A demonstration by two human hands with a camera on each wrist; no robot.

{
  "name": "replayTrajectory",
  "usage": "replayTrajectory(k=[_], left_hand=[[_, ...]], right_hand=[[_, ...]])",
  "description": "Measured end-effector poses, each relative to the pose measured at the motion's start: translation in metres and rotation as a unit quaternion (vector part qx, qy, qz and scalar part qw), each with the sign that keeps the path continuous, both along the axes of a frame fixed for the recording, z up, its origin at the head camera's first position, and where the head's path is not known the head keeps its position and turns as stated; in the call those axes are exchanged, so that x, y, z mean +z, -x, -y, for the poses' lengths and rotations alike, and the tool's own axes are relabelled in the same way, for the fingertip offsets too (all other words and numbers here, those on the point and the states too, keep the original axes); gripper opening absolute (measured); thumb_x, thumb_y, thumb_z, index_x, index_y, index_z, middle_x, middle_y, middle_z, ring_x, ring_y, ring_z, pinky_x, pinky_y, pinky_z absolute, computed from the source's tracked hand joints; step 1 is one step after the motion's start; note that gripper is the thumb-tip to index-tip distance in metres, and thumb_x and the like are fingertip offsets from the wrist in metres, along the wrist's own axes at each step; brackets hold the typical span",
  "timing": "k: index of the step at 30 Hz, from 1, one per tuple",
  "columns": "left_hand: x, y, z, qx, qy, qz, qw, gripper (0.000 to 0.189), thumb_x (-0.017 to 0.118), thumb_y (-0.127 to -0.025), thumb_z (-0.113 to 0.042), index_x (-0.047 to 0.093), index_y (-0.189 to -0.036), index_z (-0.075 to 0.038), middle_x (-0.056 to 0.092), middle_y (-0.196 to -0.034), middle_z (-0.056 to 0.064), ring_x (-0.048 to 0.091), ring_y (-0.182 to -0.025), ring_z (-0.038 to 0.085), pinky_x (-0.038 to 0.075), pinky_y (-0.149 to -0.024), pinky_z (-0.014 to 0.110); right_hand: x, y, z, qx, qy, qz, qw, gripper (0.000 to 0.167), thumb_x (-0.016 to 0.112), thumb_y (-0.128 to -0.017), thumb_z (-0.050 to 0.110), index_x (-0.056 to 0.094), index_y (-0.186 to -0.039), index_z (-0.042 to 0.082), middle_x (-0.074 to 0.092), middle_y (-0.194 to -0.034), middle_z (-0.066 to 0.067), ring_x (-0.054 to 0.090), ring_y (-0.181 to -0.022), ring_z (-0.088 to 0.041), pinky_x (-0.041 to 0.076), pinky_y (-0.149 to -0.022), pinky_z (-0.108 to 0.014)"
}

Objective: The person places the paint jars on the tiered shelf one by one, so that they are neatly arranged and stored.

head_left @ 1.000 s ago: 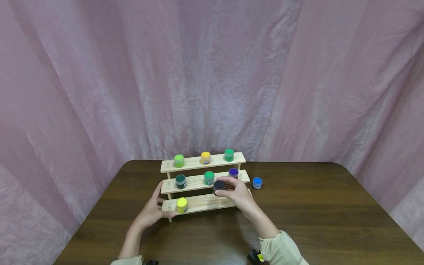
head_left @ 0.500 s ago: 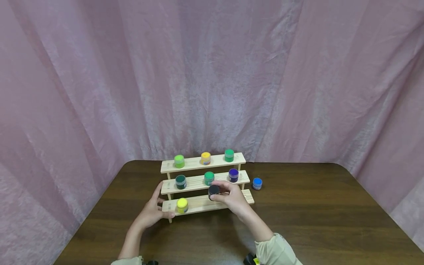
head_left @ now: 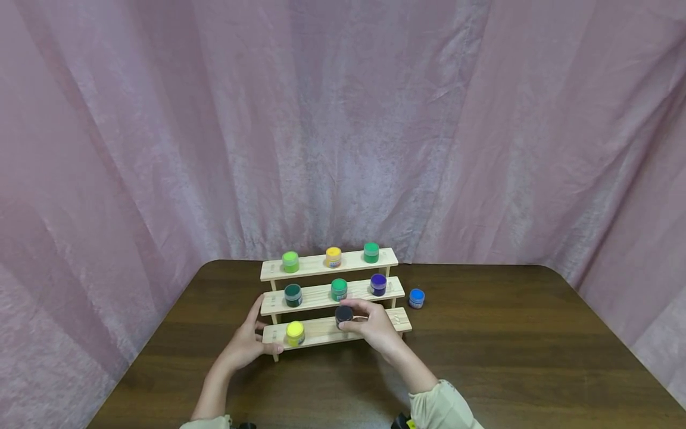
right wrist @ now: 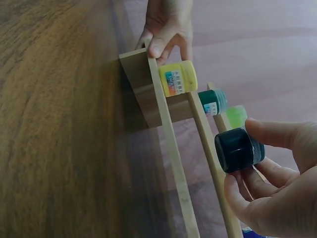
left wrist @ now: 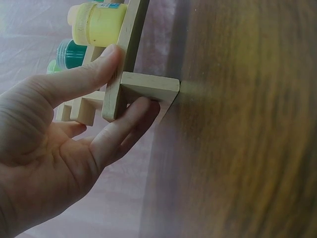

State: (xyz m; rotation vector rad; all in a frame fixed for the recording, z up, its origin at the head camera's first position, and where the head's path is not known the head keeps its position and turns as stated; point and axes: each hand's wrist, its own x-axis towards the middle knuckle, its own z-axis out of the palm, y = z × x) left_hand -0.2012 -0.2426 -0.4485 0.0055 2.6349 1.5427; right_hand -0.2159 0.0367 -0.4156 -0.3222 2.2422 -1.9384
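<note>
A three-tier wooden rack (head_left: 321, 331) stands on the table with paint jars on its shelves. My left hand (head_left: 245, 341) grips its left end, thumb (left wrist: 106, 67) on top of the lowest shelf and fingers under it, beside a yellow paint jar (head_left: 295, 333). My right hand (head_left: 377, 328) pinches a black paint jar (right wrist: 237, 149) between thumb and fingers. In the head view that jar overlaps the middle of the lowest shelf; in the right wrist view a gap shows between jar and shelf. The middle shelf carries a dark green jar (head_left: 293, 295), a green jar (head_left: 339, 289) and a purple jar (head_left: 378, 285).
On the top shelf are a light green jar (head_left: 290, 262), an orange-yellow jar (head_left: 333, 257) and a green jar (head_left: 371, 252). A blue jar (head_left: 416, 298) stands on the brown table (head_left: 498, 345), right of the rack. A pink curtain (head_left: 343, 131) hangs behind.
My right hand has carried the black jar left and down, from in front of the middle shelf to over the lowest shelf. The left hand keeps its grip on the rack.
</note>
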Motion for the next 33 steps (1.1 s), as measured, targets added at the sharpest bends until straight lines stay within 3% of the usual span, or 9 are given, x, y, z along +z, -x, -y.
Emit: replayTrajectory(k=[8,18,27,33], left_hand=[[0.000,0.000,-0.001,-0.003,0.000,-0.005,1.0000,0.125,0.086,-0.067,-0.002,0.001,-0.158,-0.018,0.055,-0.113,0.029,0.066,-0.081,0.024,0.051,-0.074,0.039],[0.001,-0.001,0.000,-0.004,-0.005,-0.005,1.0000,0.125,0.086,-0.067,-0.002,0.001,-0.158,-0.017,0.055,-0.112,0.029,0.066,-0.080,0.023,0.050,-0.073,0.037],[0.002,0.001,0.000,-0.010,-0.006,-0.010,0.9999,0.125,0.085,-0.068,0.000,-0.001,-0.158,-0.016,0.056,-0.108,0.027,0.066,-0.079,0.023,0.050,-0.073,0.036],[-0.001,0.001,0.001,-0.004,-0.004,-0.004,1.0000,0.125,0.086,-0.067,-0.001,0.001,-0.158,-0.017,0.057,-0.109,0.027,0.066,-0.079,0.023,0.050,-0.073,0.036]], right_hand=[[-0.008,0.000,0.001,0.002,-0.008,0.006,0.9999,0.048,0.073,-0.079,-0.003,0.061,-0.126,-0.005,0.063,-0.124,-0.025,0.067,-0.103,-0.026,0.055,-0.085,-0.030],[-0.015,0.002,0.003,0.000,-0.014,-0.004,0.9999,0.048,0.073,-0.077,-0.004,0.060,-0.123,-0.009,0.066,-0.115,-0.026,0.069,-0.099,-0.026,0.055,-0.083,-0.030],[-0.022,0.008,0.003,-0.004,-0.038,-0.012,0.9992,0.046,0.074,-0.077,-0.003,0.061,-0.120,-0.010,0.069,-0.111,-0.023,0.067,-0.095,-0.020,0.049,-0.079,-0.021],[-0.026,0.010,0.002,0.003,-0.044,-0.016,0.9989,0.046,0.074,-0.077,-0.003,0.062,-0.120,-0.010,0.069,-0.111,-0.023,0.066,-0.094,-0.020,0.049,-0.078,-0.021]])
